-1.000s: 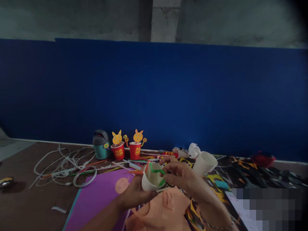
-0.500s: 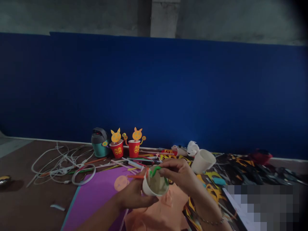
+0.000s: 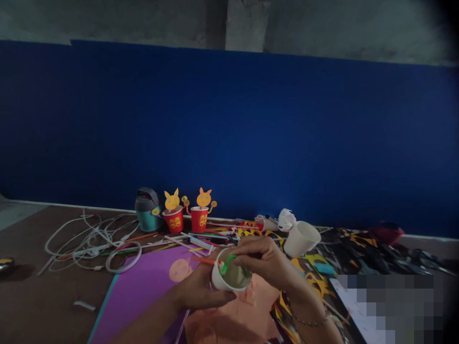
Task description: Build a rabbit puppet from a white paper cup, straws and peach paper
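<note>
My left hand (image 3: 202, 286) is wrapped round a paper cup (image 3: 224, 283), tilted so that its open mouth faces me. An orange straw (image 3: 203, 260) sticks out through the left side of the cup near the rim. At the mouth, my right hand (image 3: 263, 260) pinches a bent green strip (image 3: 229, 263), which looks like a straw or pipe cleaner, against the inside of the cup. Its far end is partly hidden by my fingers. Below the cup lies orange paper (image 3: 229, 317), and purple paper (image 3: 143, 291) is on the left with an orange cat-face cutout (image 3: 179, 270) on it.
Two red cups (image 3: 173, 221) with yellow cat faces stand at the back beside a teal flask (image 3: 147, 215). White cables (image 3: 86, 243) are tangled at left. A white cup (image 3: 301, 238), crumpled paper (image 3: 286, 220) and yellow scraps (image 3: 317, 286) lie at right.
My right hand has moved the green strip slightly lower and further into the cup's mouth. My left hand keeps its hold on the cup. The whole view has shifted a little.
</note>
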`<state>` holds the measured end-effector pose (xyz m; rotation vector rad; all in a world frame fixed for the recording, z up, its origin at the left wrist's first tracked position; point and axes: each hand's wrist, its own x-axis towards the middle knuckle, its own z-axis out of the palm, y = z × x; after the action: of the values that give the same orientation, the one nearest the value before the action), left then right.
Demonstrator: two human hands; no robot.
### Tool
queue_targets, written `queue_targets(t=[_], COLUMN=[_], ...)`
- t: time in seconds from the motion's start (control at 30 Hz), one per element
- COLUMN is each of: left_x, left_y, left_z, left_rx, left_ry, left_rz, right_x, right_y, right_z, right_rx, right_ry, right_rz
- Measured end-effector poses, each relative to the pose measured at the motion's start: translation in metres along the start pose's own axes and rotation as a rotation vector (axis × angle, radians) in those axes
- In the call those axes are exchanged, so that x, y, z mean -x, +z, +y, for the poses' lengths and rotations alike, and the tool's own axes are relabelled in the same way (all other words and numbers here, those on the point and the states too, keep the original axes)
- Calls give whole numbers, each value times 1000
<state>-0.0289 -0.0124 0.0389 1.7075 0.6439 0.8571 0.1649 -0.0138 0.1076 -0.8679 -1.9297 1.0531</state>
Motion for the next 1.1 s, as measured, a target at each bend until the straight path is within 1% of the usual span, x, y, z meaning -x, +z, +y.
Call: queue_targets(t=[0.13, 0.33, 0.43, 0.53, 0.67, 0.77, 0.83, 0.87, 0.9, 0.97, 1.0, 1.03, 1.07, 1.1], left_x=[-3, -4, -3, -3, -2, -2, -2, -3, -3, -6, -8, -9, -11, -11], left_y=[3, 8, 7, 6, 7, 8, 8, 7, 5, 1, -1, -3, -4, -4], left_z=[6, 4, 0, -2, 1, 0, -5, -8, -11, -17, -20, -22, -23, -25], left_rx=[-62, 52, 97, 96, 89, 99, 108, 123, 143, 196, 220, 240, 254, 265], left_ry=[63, 1, 13, -25, -97, -151, -175, -176, -171, -136, -121, -114, -112, -119], left_rz=[5, 7, 30, 69, 90, 68, 60, 79, 112, 239, 311, 371, 415, 439], right_x=[2, 3, 3, 3, 5, 8, 9, 8, 7, 4, 2, -1, -3, -5], right_y=[-3, -6, -6, -3, -1, -1, -3, -5, -6, -9, -10, -11, -10, -9], right_z=[-1, -6, -8, -11, -13, -12, -10, -9, -8, -5, -3, 0, 3, 6], right_rx=[91, 307, 362, 395, 470, 526, 489, 431, 356, 233, 214, 225, 254, 288], right_ry=[-40, -82, -135, -171, -125, -84, -65, -59, -55, -43, -26, 1, 33, 64], right_rz=[-39, -106, -158, -159, -139, -147, -159, -136, -81, 112, 213, 277, 292, 268])
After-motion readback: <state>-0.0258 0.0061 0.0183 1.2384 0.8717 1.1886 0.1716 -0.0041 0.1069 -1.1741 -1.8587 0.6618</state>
